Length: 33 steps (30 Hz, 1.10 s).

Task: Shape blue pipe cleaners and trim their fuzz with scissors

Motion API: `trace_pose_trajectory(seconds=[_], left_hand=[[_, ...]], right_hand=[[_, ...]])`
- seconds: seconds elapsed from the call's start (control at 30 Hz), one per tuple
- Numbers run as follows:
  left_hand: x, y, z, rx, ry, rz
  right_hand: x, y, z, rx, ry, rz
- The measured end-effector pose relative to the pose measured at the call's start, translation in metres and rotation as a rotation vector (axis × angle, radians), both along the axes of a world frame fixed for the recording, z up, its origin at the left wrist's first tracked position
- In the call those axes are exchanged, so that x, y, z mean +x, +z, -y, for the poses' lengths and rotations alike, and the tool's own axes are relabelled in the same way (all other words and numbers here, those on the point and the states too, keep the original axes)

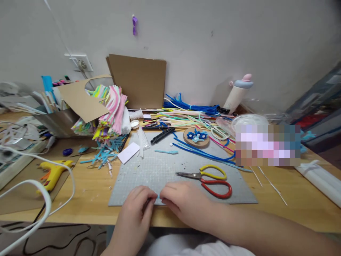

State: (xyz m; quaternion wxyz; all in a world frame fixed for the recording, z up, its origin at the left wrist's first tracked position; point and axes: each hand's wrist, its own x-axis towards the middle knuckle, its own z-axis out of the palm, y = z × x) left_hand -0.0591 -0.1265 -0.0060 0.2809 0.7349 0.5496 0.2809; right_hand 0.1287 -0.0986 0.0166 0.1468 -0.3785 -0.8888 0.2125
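Note:
My left hand [139,209] and my right hand [183,203] meet at the near edge of the grey cutting mat [149,170], fingertips pinched close together. Between them shows a sliver of a light blue pipe cleaner [158,196]; the fingers hide most of it. Right of my right hand lie scissors [197,175] with one yellow and one red handle, blades slightly apart and pointing left. Farther back on the mat rests a short, twisted light blue pipe cleaner piece [166,152]. Blue flower shapes with white centres [197,136] sit on a round wooden slice [204,143].
A yellow glue gun [54,174] and white cables [71,185] lie at left. Bundled pastel pipe cleaners [112,110], a pen holder [61,122] and a cardboard sheet [138,81] stand behind. Long blue pipe cleaners [202,153] cross the mat; a white bottle [237,96] stands back right.

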Motion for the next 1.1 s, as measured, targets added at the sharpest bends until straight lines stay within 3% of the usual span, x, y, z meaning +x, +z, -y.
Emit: trace_pose_trajectory(seconds=[0.07, 0.13, 0.23, 0.3, 0.47, 0.7, 1.1], left_hand=[[-0.011, -0.007, 0.010, 0.037, 0.042, -0.011], [-0.023, -0.018, 0.019, 0.150, 0.171, -0.016], [-0.041, -0.040, 0.034, 0.487, 0.606, -0.086], [-0.051, -0.055, 0.044, 0.590, 0.755, -0.176], [-0.066, -0.073, 0.054, 0.571, 0.742, -0.272], [-0.076, -0.066, 0.045, 0.454, 0.732, -0.334], [-0.077, -0.069, 0.048, 0.483, 0.662, -0.383]], right_hand=[[-0.016, -0.006, -0.002, -0.015, 0.038, 0.005], [-0.034, -0.010, -0.008, -0.030, 0.070, -0.022], [-0.065, -0.016, -0.021, -0.056, 0.084, -0.071], [-0.086, -0.021, -0.028, -0.064, 0.072, -0.087], [-0.115, -0.033, -0.031, -0.032, 0.084, -0.078], [-0.111, -0.035, -0.025, -0.035, 0.087, -0.086], [-0.111, -0.036, -0.024, -0.028, 0.106, -0.086]])
